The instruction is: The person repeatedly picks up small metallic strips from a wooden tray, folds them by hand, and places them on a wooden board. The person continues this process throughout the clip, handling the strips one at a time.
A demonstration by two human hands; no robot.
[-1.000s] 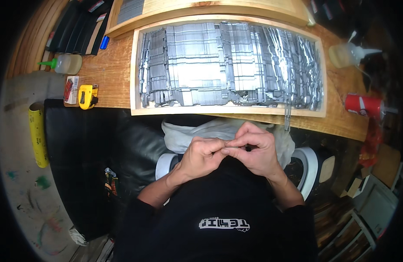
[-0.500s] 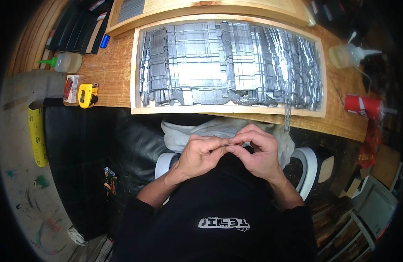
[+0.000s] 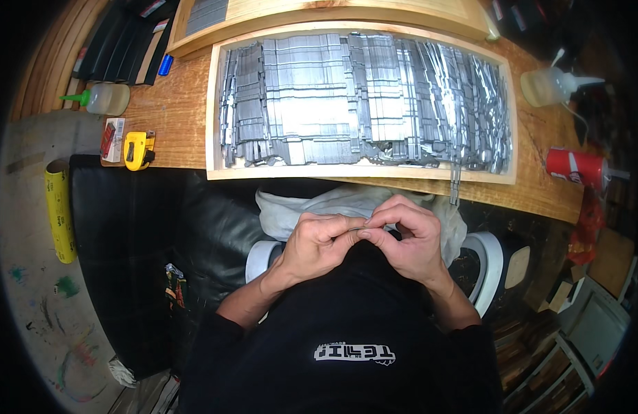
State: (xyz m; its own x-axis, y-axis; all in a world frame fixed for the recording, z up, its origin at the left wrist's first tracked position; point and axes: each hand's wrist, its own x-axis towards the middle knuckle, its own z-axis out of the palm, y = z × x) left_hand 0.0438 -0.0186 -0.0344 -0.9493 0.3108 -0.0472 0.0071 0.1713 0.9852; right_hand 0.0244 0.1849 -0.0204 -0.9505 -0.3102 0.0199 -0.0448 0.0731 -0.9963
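Note:
In front of my chest, my left hand [image 3: 317,243] and my right hand [image 3: 410,238] meet with their fingertips nearly touching. Both pinch a thin, narrow strip [image 3: 358,228] between thumb and fingers; only a short edge of it shows, the rest hidden by my fingers. Beyond my hands, a shallow wooden tray [image 3: 291,174] sits on the workbench, packed with many thin, shiny grey strips [image 3: 308,90] in layered rows. At the right they lie more loosely, and one strip [image 3: 456,185] sticks out over the tray's near edge.
The wooden workbench [image 3: 177,121] carries a green-tipped bottle [image 3: 106,99], a yellow tape measure [image 3: 139,151] and a small box [image 3: 112,141] at left. At right are a clear squeeze bottle [image 3: 545,89] and a red can [image 3: 574,166]. Another wooden tray [image 3: 374,12] lies behind.

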